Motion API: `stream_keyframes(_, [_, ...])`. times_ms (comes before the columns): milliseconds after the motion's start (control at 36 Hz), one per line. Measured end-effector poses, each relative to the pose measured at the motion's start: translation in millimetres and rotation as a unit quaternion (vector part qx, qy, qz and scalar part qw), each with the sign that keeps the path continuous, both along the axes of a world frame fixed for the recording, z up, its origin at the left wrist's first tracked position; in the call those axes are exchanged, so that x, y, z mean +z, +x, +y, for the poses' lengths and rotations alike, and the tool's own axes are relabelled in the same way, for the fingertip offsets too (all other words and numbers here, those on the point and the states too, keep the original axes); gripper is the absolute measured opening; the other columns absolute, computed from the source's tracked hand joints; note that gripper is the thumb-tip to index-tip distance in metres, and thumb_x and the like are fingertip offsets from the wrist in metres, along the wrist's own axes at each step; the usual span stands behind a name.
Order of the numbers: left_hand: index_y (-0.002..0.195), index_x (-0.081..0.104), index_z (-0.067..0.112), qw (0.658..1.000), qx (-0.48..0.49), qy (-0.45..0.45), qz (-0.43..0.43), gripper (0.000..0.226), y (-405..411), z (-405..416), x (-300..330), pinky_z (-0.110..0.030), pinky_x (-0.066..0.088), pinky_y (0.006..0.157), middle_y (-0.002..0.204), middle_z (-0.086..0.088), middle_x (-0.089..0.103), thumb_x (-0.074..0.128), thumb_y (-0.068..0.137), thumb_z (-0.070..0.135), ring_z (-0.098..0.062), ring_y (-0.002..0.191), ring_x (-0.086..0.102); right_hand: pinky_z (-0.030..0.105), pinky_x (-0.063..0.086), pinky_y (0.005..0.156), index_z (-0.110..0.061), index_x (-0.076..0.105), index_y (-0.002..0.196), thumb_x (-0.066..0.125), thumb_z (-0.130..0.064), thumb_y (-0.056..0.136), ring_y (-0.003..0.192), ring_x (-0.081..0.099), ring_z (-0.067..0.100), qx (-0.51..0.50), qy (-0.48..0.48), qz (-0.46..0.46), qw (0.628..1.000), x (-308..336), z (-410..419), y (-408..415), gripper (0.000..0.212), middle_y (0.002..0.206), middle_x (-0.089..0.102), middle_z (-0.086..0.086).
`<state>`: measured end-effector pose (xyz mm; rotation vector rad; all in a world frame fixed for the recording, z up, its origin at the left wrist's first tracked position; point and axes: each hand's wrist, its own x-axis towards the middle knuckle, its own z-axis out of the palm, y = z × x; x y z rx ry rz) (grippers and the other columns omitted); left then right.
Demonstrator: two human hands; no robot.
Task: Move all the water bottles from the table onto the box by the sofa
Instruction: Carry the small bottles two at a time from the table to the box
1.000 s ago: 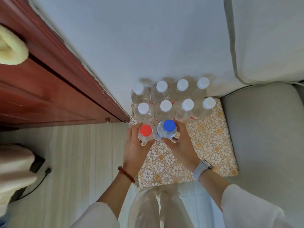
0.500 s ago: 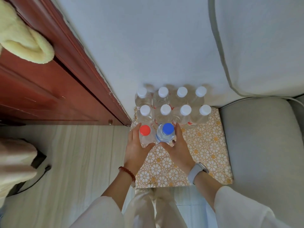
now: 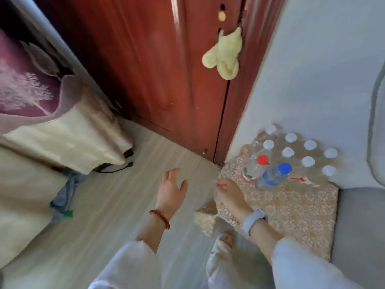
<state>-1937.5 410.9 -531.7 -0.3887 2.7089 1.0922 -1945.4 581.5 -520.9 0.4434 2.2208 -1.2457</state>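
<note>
A box with a gold floral cover (image 3: pixel 291 207) stands by the grey sofa (image 3: pixel 360 226). On its far part stand several clear water bottles with white caps (image 3: pixel 288 152). In front of them are a red-capped bottle (image 3: pixel 255 166) and a blue-capped bottle (image 3: pixel 273 177), both upright. My left hand (image 3: pixel 171 189) hovers over the floor left of the box, fingers spread and empty. My right hand (image 3: pixel 230 193) is at the box's near left corner, away from the bottles, holding nothing. The table is out of view.
A red-brown wooden door (image 3: pixel 166 69) with a yellow towel (image 3: pixel 225 57) hanging on it stands behind the box. At the left is a cloth-draped piece of furniture (image 3: pixel 52 138) with a dark cable (image 3: pixel 116 168) on the pale wood floor. My foot (image 3: pixel 226 239) shows below the box.
Both hands have let go of the red-capped and blue-capped bottles, which now stand on the box, and pulled back leftward. The view has swung left toward the door and floor.
</note>
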Motion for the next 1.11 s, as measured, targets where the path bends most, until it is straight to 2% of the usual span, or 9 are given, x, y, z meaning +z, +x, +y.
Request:
stream_keyframes(83, [0.129, 0.046, 0.013, 0.995, 0.069, -0.049, 0.043, 0.043, 47, -79, 30, -0.043, 0.045, 0.093, 0.13, -0.009, 0.048, 0.053, 0.09, 0.028, -0.031, 0.114, 0.049, 0.023, 0.04, 0.079, -0.006, 0.058, 0.114, 0.046, -0.016, 0.092, 0.107, 0.059, 0.024, 0.084, -0.003, 0.056, 0.995, 28, -81, 12, 0.027, 0.113, 0.065, 0.011])
stream_keyframes(194, [0.128, 0.048, 0.012, 0.976, 0.176, -0.099, 0.086, 0.041, 139, -184, 67, -0.037, 0.041, 0.097, 0.126, -0.011, 0.051, 0.054, 0.09, 0.027, -0.028, 0.117, 0.047, 0.019, 0.035, 0.074, -0.006, 0.061, 0.109, 0.048, -0.015, 0.091, 0.107, 0.059, 0.025, 0.216, -0.028, 0.125, 0.968, 62, -201, 64, 0.024, 0.111, 0.066, 0.011])
stream_keyframes(361, [0.124, 0.051, 0.008, 0.927, 0.347, -0.098, 0.108, 0.04, 337, -320, 105, -0.028, 0.038, 0.094, 0.12, -0.011, 0.055, 0.057, 0.088, 0.023, -0.024, 0.113, 0.052, 0.03, 0.043, 0.09, -0.009, 0.061, 0.11, 0.049, -0.022, 0.092, 0.106, 0.059, 0.024, 0.403, -0.079, 0.144, 0.9, 95, -374, 211, 0.026, 0.11, 0.067, 0.01])
stream_keyframes(444, [0.125, 0.051, 0.009, 0.886, 0.443, -0.105, 0.094, 0.041, 452, -369, 115, -0.03, 0.039, 0.093, 0.121, -0.01, 0.056, 0.057, 0.088, 0.025, -0.025, 0.113, 0.052, 0.027, 0.042, 0.087, -0.01, 0.062, 0.109, 0.049, -0.023, 0.092, 0.106, 0.059, 0.024, 0.489, -0.109, 0.124, 0.856, 104, -451, 301, 0.025, 0.109, 0.067, 0.009])
stream_keyframes(583, [0.12, 0.054, 0.009, 0.793, 0.593, -0.116, 0.078, 0.036, 629, -417, 125, -0.03, 0.039, 0.093, 0.119, -0.01, 0.057, 0.058, 0.087, 0.023, -0.026, 0.111, 0.053, 0.025, 0.039, 0.077, -0.008, 0.061, 0.108, 0.048, -0.02, 0.092, 0.088, 0.055, 0.017, 0.639, -0.123, 0.096, 0.753, 112, -553, 449, 0.024, 0.1, 0.065, 0.007])
stream_keyframes(694, [0.12, 0.055, 0.009, 0.71, 0.691, -0.122, 0.062, 0.035, 746, -428, 124, -0.029, 0.038, 0.093, 0.12, -0.01, 0.058, 0.058, 0.088, 0.023, -0.024, 0.111, 0.053, 0.031, 0.043, 0.084, -0.006, 0.06, 0.108, 0.048, -0.018, 0.091, 0.09, 0.054, 0.019, 0.75, -0.118, 0.086, 0.645, 109, -618, 556, 0.024, 0.1, 0.063, 0.009])
stream_keyframes(778, [0.121, 0.054, 0.008, 0.655, 0.745, -0.118, 0.046, 0.036, 818, -428, 118, -0.03, 0.036, 0.097, 0.123, -0.009, 0.057, 0.056, 0.089, 0.025, -0.023, 0.116, 0.05, 0.033, 0.044, 0.086, -0.007, 0.06, 0.108, 0.048, -0.019, 0.092, 0.089, 0.053, 0.018, 0.816, -0.114, 0.09, 0.56, 105, -660, 631, 0.024, 0.094, 0.058, 0.003])
stream_keyframes(944, [0.119, 0.055, 0.01, 0.563, 0.818, -0.114, 0.008, 0.036, 954, -457, 115, -0.025, 0.036, 0.094, 0.124, -0.009, 0.055, 0.054, 0.089, 0.029, -0.022, 0.114, 0.051, 0.028, 0.041, 0.076, -0.009, 0.062, 0.104, 0.046, -0.022, 0.092, 0.084, 0.055, 0.019, 0.896, -0.124, 0.1, 0.415, 107, -744, 781, 0.024, 0.087, 0.058, 0.002])
stream_keyframes(1111, [0.12, 0.054, 0.012, 0.471, 0.867, -0.164, 0.002, 0.036, 1093, -523, 159, -0.029, 0.037, 0.095, 0.125, -0.008, 0.053, 0.051, 0.09, 0.032, -0.023, 0.115, 0.049, 0.022, 0.037, 0.078, -0.007, 0.059, 0.112, 0.044, -0.025, 0.093, 0.091, 0.056, 0.016, 0.924, -0.179, 0.099, 0.322, 139, -829, 940, 0.03, 0.1, 0.062, 0.003])
